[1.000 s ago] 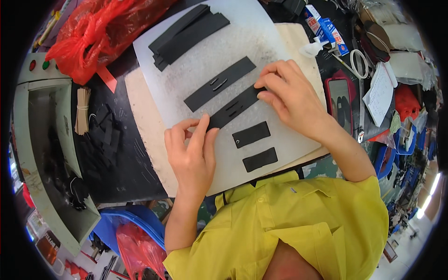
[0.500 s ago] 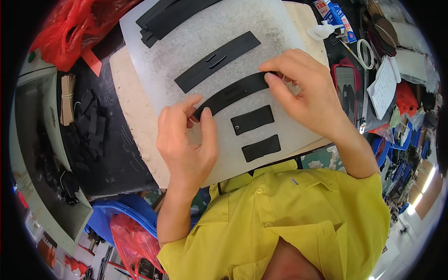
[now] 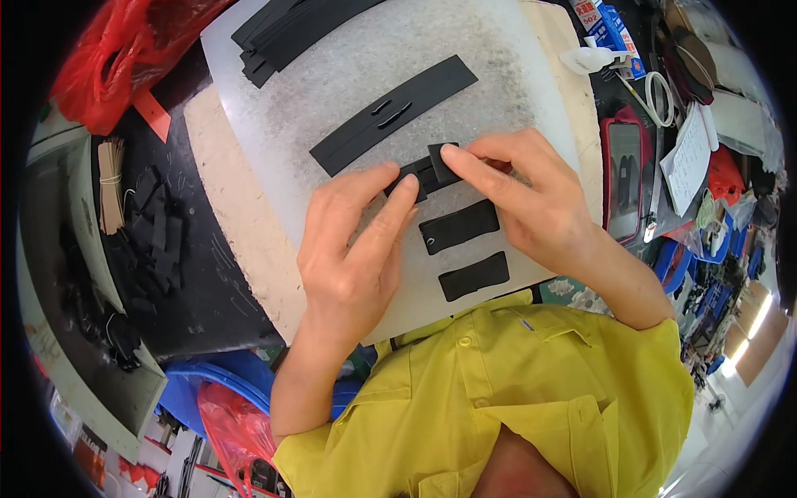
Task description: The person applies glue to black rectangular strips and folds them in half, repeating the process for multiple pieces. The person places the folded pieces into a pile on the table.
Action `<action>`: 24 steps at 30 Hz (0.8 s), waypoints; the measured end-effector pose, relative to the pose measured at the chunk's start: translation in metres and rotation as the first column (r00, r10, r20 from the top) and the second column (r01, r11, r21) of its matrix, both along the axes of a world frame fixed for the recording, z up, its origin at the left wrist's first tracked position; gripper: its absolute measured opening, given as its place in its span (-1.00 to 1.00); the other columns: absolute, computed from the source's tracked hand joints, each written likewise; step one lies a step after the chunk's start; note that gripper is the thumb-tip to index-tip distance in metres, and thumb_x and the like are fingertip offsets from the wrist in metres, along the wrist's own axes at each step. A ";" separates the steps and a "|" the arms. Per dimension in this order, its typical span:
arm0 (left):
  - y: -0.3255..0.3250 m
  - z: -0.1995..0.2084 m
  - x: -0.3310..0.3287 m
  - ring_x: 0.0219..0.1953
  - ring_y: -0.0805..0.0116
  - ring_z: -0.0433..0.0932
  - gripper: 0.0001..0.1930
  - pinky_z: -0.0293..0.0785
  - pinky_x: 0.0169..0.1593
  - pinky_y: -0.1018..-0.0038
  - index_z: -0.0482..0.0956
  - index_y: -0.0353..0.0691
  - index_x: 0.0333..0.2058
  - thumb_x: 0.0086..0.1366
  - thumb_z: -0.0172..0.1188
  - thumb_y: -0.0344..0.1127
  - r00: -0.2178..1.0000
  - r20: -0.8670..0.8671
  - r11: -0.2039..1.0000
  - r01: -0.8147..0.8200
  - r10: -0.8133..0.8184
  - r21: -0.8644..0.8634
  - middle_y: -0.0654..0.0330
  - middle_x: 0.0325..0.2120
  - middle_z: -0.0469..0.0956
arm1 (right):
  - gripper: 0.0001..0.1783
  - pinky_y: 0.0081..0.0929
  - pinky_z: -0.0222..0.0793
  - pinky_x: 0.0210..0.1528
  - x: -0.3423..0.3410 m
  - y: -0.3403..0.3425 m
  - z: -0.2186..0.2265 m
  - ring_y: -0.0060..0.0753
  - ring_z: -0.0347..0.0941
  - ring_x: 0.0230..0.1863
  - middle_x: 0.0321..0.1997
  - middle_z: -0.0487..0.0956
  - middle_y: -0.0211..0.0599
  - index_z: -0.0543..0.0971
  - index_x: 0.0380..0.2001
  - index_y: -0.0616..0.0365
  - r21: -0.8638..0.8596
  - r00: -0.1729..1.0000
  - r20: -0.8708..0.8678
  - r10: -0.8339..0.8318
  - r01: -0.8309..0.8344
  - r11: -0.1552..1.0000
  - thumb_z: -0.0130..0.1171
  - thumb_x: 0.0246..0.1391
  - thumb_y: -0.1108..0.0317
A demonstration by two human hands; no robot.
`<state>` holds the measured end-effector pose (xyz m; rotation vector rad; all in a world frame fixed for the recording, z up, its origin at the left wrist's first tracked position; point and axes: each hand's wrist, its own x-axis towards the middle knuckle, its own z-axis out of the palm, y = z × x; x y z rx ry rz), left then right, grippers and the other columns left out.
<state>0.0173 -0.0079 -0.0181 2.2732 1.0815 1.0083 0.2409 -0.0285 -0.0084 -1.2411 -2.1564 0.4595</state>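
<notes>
A black strip lies on the whitish work board with both ends folded inward over its middle. My left hand pinches the left fold, thumb and fingertips pressed on it. The right fold stands partly raised between the thumb and fingers of my right hand. Just beyond lies a flat black strip with two dark glossy lines at its middle. Toward me rest two short folded black pieces, the upper one with a small ring-like mark, the lower one plain.
Several long black strips are stacked at the board's far edge. A white nozzle bottle stands by blue boxes at far right, near a red-framed device. Black scraps and a banded tan bundle lie left. A red bag sits far left.
The strip in my hands was stretched out flat between them; its ends are now folded inward. My hands have come closer together.
</notes>
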 end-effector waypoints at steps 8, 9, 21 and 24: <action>0.000 0.003 0.003 -0.16 0.13 0.60 -0.65 0.54 -0.11 0.36 0.74 -0.28 -0.14 0.02 0.44 -0.57 0.999 -0.029 0.999 -0.017 0.016 -0.037 0.10 -0.16 0.66 | -0.40 -0.42 0.43 -0.27 -0.002 -0.002 -0.003 -0.20 0.37 -0.25 -0.11 0.54 -0.21 0.59 0.06 0.30 0.044 0.996 0.083 0.032 -0.036 0.998 0.22 -0.20 0.67; 0.000 0.003 0.003 -0.16 0.13 0.60 -0.65 0.54 -0.11 0.36 0.74 -0.28 -0.14 0.02 0.44 -0.57 0.999 -0.034 0.999 -0.017 0.016 -0.038 0.10 -0.16 0.66 | -0.40 -0.43 0.43 -0.27 -0.002 -0.002 -0.003 -0.20 0.37 -0.25 -0.11 0.54 -0.21 0.59 0.05 0.31 0.059 0.994 0.099 0.037 -0.044 0.997 0.22 -0.20 0.66; 0.001 0.003 0.005 -0.12 0.15 0.57 -0.66 0.58 -0.14 0.34 0.71 -0.40 -0.17 0.00 0.37 -0.58 0.985 -0.173 0.998 0.031 -0.022 0.050 0.11 -0.11 0.62 | -0.49 -0.44 0.43 -0.24 -0.003 0.000 -0.004 -0.26 0.41 -0.20 -0.05 0.55 -0.26 0.61 -0.03 0.39 0.118 0.984 0.171 0.050 -0.071 0.990 0.23 -0.17 0.49; -0.005 0.016 0.003 -0.05 0.15 0.57 -0.72 0.52 -0.05 0.28 0.71 -0.38 -0.16 0.10 0.31 -0.52 0.920 -0.391 0.994 0.060 -0.021 0.087 0.15 -0.07 0.61 | -0.53 -0.44 0.40 -0.24 -0.005 -0.001 0.005 -0.26 0.43 -0.12 -0.03 0.55 -0.25 0.62 -0.06 0.38 0.092 0.961 0.273 0.051 -0.079 0.993 0.25 -0.13 0.44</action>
